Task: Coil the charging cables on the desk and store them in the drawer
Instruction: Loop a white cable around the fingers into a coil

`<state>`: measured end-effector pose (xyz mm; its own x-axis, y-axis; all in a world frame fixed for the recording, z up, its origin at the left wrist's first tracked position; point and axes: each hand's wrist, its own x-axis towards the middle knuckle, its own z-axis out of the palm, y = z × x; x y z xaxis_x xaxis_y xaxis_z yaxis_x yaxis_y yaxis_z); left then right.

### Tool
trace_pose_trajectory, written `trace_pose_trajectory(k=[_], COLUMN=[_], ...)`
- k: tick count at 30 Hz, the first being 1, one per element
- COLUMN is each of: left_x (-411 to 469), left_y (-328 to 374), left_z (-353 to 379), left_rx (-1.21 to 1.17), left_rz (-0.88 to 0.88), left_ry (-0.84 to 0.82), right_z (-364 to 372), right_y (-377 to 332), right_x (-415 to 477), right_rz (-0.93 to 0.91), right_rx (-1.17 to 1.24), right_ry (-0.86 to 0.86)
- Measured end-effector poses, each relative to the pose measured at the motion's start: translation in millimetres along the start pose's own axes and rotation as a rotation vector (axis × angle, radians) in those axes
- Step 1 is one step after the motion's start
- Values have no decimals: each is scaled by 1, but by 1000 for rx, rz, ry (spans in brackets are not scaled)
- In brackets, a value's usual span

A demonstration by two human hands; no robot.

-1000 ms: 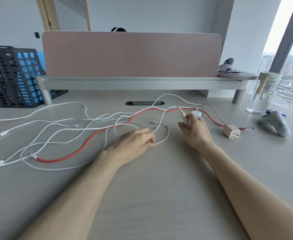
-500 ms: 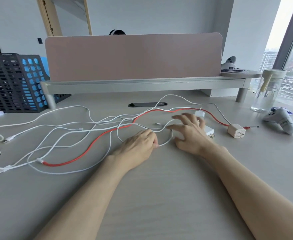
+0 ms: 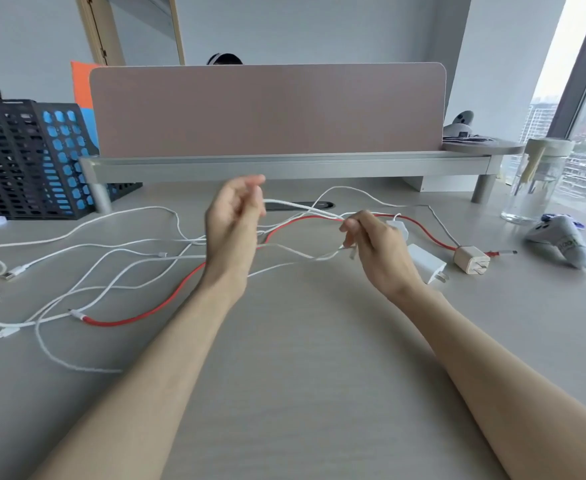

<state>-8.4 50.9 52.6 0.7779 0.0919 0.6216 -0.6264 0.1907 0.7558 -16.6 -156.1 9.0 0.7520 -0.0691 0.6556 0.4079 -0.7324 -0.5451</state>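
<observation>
White cable (image 3: 298, 205) is strung above the desk (image 3: 302, 375) between both hands. The left hand (image 3: 234, 225) pinches it with curled fingertips, and the right hand (image 3: 380, 249) has its fingers curled round another stretch. A red cable (image 3: 139, 318) lies tangled beneath.

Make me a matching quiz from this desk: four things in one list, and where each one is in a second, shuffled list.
Things: 1 white cable; 2 red cable; 3 beige plug; 4 game controller.
Places: A beside the white plug; B near the glass jar; C pinched between left hand and right hand; D snaking across the desk.
Pairs: 1-C; 2-D; 3-A; 4-B.
</observation>
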Motion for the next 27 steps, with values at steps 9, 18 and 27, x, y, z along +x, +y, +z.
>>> trace_pose_trajectory(k=[9, 18, 27], left_x=[1, 16, 23], left_y=[-15, -20, -7], left_z=[-7, -23, -31], left_rx=[76, 58, 62], left_rz=[-81, -23, 95], left_ry=[9, 432, 552], right_z=[4, -16, -37], right_y=[11, -41, -64], right_x=[-5, 2, 0], right_rz=[281, 435, 311], right_rx=[100, 785, 951], right_ry=[-209, -642, -783])
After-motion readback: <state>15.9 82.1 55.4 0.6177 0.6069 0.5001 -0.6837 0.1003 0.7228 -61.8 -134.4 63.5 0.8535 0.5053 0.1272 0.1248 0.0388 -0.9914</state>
